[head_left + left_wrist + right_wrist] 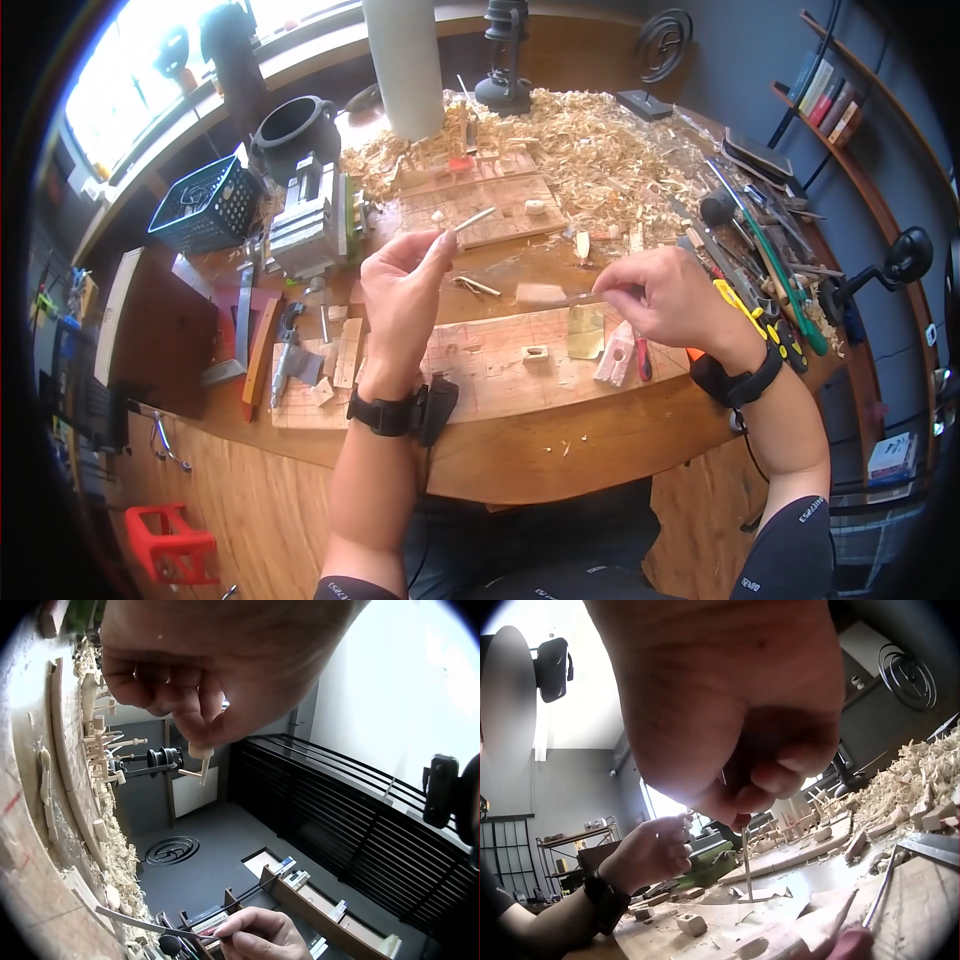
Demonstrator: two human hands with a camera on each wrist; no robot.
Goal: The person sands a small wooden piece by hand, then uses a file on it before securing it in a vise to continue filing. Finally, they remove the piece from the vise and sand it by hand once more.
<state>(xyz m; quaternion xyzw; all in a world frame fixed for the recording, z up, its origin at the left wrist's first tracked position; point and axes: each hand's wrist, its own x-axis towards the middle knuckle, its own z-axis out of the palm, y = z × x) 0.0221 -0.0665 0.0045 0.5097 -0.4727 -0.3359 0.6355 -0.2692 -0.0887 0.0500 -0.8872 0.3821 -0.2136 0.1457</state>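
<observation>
My left hand (405, 295) is raised over the bench and pinches a small pale wooden piece (201, 752) between thumb and fingertips. A thin wooden stick (476, 218) juts from those fingertips; a short crosspiece shows at its end in the left wrist view. To the right, my right hand (655, 295) pinches the end of a thin flat grey strip (154, 927), which slants toward the bench. A blurred brownish rectangular piece (540, 293) lies in line with the strip's far end. Below the hands, a small slotted wooden block (536, 354) rests on a marked board (480, 385).
Yellowish sandpaper (585, 332) and a holed wooden block (615, 355) lie below my right hand. A vise (310, 220) and a perforated basket (203, 205) stand left. Wood shavings (620, 150) cover the back. Assorted tools (765, 260) crowd the right edge.
</observation>
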